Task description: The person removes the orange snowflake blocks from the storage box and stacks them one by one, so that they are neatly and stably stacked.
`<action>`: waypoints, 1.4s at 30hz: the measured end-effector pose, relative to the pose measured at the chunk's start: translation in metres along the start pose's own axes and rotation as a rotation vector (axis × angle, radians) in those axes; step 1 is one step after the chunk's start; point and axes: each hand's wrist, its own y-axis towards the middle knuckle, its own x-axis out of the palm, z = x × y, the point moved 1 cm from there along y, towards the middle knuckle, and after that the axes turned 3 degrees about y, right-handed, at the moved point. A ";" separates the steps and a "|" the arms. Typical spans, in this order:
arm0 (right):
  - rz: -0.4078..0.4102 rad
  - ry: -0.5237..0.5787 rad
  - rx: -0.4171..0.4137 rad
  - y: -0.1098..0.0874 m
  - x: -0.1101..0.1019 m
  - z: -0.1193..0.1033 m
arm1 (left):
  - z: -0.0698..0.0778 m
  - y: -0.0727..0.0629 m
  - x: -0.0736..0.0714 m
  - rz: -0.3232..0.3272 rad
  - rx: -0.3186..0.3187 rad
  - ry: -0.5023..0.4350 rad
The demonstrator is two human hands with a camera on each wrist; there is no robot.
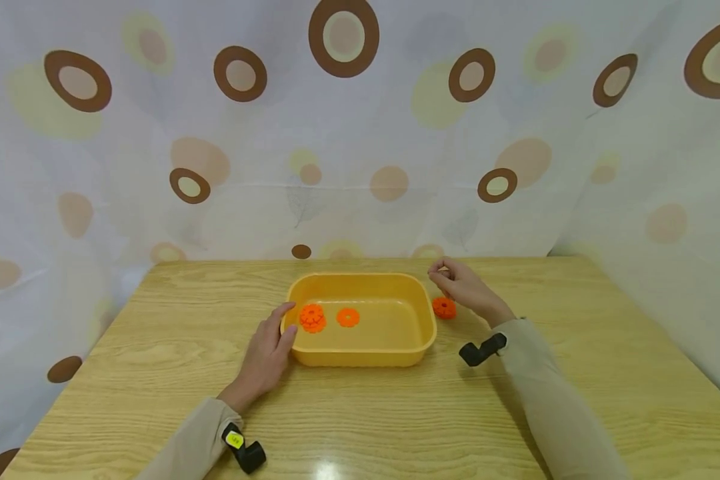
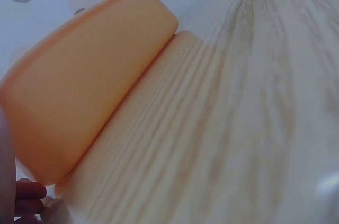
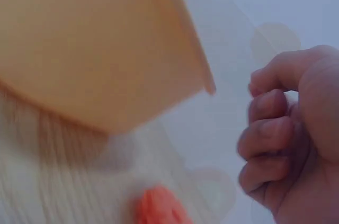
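A yellow plastic tub [image 1: 360, 359] stands on the table, its walls sloping outward. My left hand [image 1: 265, 353] grips its left end, thumb and index finger at the rim; curled fingers [image 2: 29, 197] show by its outer wall in the left wrist view. Inside the tub, toward its left end, lie a small pile of orange notched plastic discs [image 1: 312, 317] and a single disc [image 1: 348, 317]. Beyond the right end, my right hand [image 1: 465, 287] hovers with curled fingers and nothing visible in them. Just below it, more orange discs [image 1: 444, 307] are stacked on the table against the tub.
The wood-grain table [image 1: 360, 420] runs back to a patterned curtain [image 1: 360, 213] behind it and on both sides. Each sleeve carries a black wrist mount, one on the left [image 1: 246, 451] and one on the right [image 1: 483, 349].
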 end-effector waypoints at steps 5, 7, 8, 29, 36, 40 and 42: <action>0.075 0.051 -0.071 0.016 0.013 -0.019 | 0.000 0.002 -0.002 0.017 0.014 0.011; 0.073 0.079 -0.083 0.022 0.020 -0.028 | -0.001 0.002 -0.003 0.021 0.019 0.012; 0.073 0.085 -0.091 0.025 0.022 -0.032 | -0.001 0.002 -0.003 0.024 0.021 0.013; -0.013 0.087 -0.190 0.053 0.076 -0.072 | -0.003 -0.001 0.000 0.030 0.030 -0.003; -0.158 -0.126 -0.222 0.062 0.092 -0.069 | -0.001 0.001 0.000 0.027 0.027 -0.013; -0.212 -0.171 -0.193 0.067 0.095 -0.066 | -0.002 0.002 0.001 0.022 0.029 -0.008; -0.239 -0.171 -0.173 0.069 0.096 -0.065 | -0.003 0.002 0.001 0.022 0.026 -0.005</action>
